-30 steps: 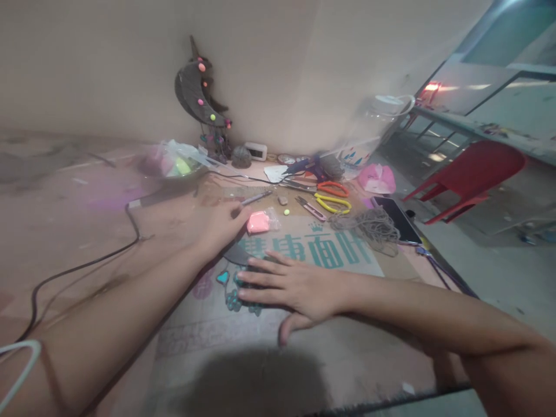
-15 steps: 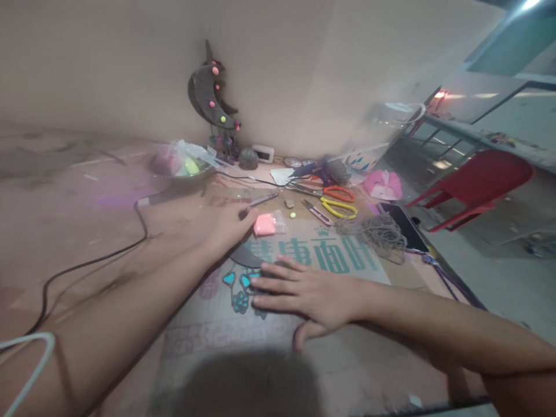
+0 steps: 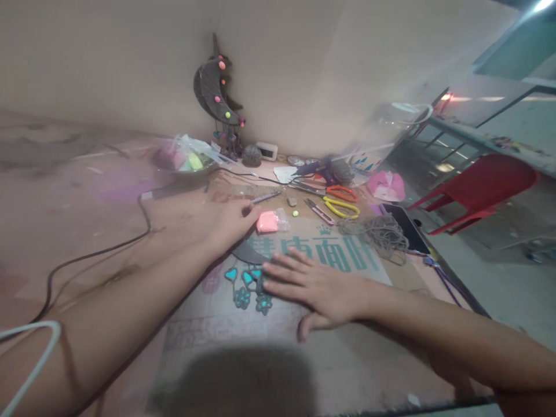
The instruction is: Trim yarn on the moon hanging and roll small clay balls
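On the worktable (image 3: 347, 370), a grey crescent (image 3: 248, 253) with teal-filled charms (image 3: 242, 298) lies between the hands, partly obscured by the right hand (image 3: 313, 286), which is spread palm down with fingers extended. The left hand (image 3: 232, 225) is bent, thumb just beside a pink packet (image 3: 267, 221); whether it grips anything cannot be determined. Beyond lie a pen (image 3: 267, 197), snips (image 3: 320, 212) and tangled grey cord (image 3: 386, 234) near a phone (image 3: 406, 229).

A broad, soft shadow (image 3: 243, 382) darkens the dim, hazy foreground.
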A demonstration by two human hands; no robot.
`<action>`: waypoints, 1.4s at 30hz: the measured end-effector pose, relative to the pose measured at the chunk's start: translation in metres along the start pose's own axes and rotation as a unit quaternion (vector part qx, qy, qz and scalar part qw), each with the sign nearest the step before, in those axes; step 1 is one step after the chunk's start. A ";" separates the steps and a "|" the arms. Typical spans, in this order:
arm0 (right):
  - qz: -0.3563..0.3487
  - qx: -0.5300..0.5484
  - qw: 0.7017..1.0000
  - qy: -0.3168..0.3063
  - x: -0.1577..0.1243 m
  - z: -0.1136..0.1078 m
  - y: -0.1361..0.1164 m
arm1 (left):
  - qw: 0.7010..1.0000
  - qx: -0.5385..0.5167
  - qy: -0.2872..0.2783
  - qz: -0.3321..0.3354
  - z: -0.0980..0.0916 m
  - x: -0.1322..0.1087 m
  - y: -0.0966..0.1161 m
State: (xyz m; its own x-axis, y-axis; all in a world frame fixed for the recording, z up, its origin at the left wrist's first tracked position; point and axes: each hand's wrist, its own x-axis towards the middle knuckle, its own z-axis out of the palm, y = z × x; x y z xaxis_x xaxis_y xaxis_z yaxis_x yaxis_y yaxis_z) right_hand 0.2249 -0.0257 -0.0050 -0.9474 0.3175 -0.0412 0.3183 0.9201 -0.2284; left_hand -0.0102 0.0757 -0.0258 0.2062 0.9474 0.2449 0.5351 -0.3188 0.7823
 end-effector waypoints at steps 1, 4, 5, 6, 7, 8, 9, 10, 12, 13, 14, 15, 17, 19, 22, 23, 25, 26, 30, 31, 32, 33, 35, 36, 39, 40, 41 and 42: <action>-0.030 -0.003 1.000 0.000 0.007 0.002 -0.007 | 1.000 0.001 0.002 -0.001 0.000 0.000 0.001; -0.071 -0.019 0.997 0.019 0.035 0.004 -0.006 | 1.000 0.003 0.006 -0.007 -0.001 -0.002 0.002; -0.058 -0.023 0.998 0.027 0.041 0.003 0.003 | 1.000 0.004 0.006 -0.008 -0.001 -0.002 0.002; -0.037 -0.023 0.998 0.035 0.044 0.002 0.013 | 1.000 0.005 0.007 -0.009 -0.002 -0.002 0.002; -0.011 -0.022 0.999 0.039 0.043 0.001 0.023 | 1.000 0.007 0.008 -0.009 -0.002 -0.002 0.001; 0.016 -0.018 0.999 0.034 0.038 -0.001 0.033 | 1.000 0.008 0.008 -0.008 -0.002 -0.002 0.001; 0.040 -0.013 0.999 0.030 0.030 -0.002 0.040 | 1.000 0.010 0.008 -0.008 -0.002 -0.002 0.000; 0.060 -0.011 0.998 0.030 0.020 -0.003 0.044 | 1.000 0.011 0.006 -0.007 -0.001 -0.001 0.000; 0.086 -0.007 0.996 0.037 -0.004 -0.004 0.042 | 1.000 0.012 0.001 -0.006 -0.001 -0.001 0.000; 0.097 -0.005 0.994 0.048 -0.015 -0.005 0.037 | 1.000 0.012 0.000 -0.008 -0.001 0.000 0.000; 0.105 -0.004 0.993 0.060 -0.025 -0.006 0.031 | 1.000 0.012 0.001 -0.010 -0.001 0.000 0.000; 0.117 -0.002 0.990 0.077 -0.034 -0.006 0.025 | 1.000 0.013 0.002 -0.013 -0.001 -0.001 0.001; 0.150 0.004 0.981 0.120 -0.046 -0.007 0.016 | 1.000 0.015 0.003 -0.020 -0.001 -0.001 0.003; 0.189 0.017 0.969 0.160 -0.052 -0.006 0.013 | 0.999 0.018 0.004 -0.026 -0.002 -0.002 0.006; 0.208 0.061 0.958 0.189 -0.051 -0.001 0.015 | 0.999 0.023 0.005 -0.029 -0.003 -0.003 0.008; 0.206 0.076 0.956 0.195 -0.050 0.001 0.016 | 0.999 0.025 0.004 -0.029 -0.003 -0.003 0.008; 0.213 0.091 0.949 0.215 -0.045 0.006 0.018 | 0.999 0.027 0.003 -0.028 -0.003 -0.003 0.008; 0.222 0.091 0.944 0.226 -0.043 0.008 0.018 | 0.999 0.028 0.003 -0.028 -0.003 -0.003 0.008; 0.250 0.066 0.937 0.234 -0.037 0.010 0.016 | 0.999 0.025 0.001 -0.026 -0.003 -0.003 0.006; 0.248 0.063 0.938 0.235 -0.037 0.009 0.014 | 0.999 0.025 0.002 -0.025 -0.002 -0.003 0.006; 0.244 0.062 0.938 0.238 -0.036 0.008 0.014 | 0.999 0.024 0.002 -0.024 -0.002 -0.002 0.006; 0.239 0.062 0.938 0.242 -0.035 0.007 0.013 | 0.999 0.023 0.002 -0.023 -0.002 -0.002 0.006; 0.231 0.063 0.938 0.250 -0.034 0.007 0.013 | 1.000 0.023 0.003 -0.020 -0.002 -0.002 0.005; 0.230 0.062 0.938 0.251 -0.034 0.007 0.013 | 1.000 0.023 0.003 -0.019 -0.002 -0.002 0.005; 0.232 0.055 0.940 0.244 -0.033 0.012 0.017 | 0.999 0.025 0.005 -0.019 -0.002 -0.002 0.004; 0.233 0.049 0.940 0.243 -0.034 0.014 0.018 | 0.999 0.026 0.006 -0.018 -0.001 -0.002 0.003; 0.233 0.041 0.940 0.244 -0.035 0.015 0.019 | 0.999 0.026 0.005 -0.018 -0.001 -0.002 0.003; 0.234 0.033 0.941 0.243 -0.037 0.016 0.020 | 1.000 0.026 0.005 -0.017 -0.001 -0.002 0.003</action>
State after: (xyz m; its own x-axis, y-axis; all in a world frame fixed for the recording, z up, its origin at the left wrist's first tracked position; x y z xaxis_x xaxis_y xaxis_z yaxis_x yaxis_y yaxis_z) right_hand 0.2653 -0.0226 -0.0239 -0.5702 0.7669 0.2943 0.6790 0.6417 -0.3565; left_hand -0.0100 0.0732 -0.0230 0.1796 0.9576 0.2251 0.5834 -0.2879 0.7594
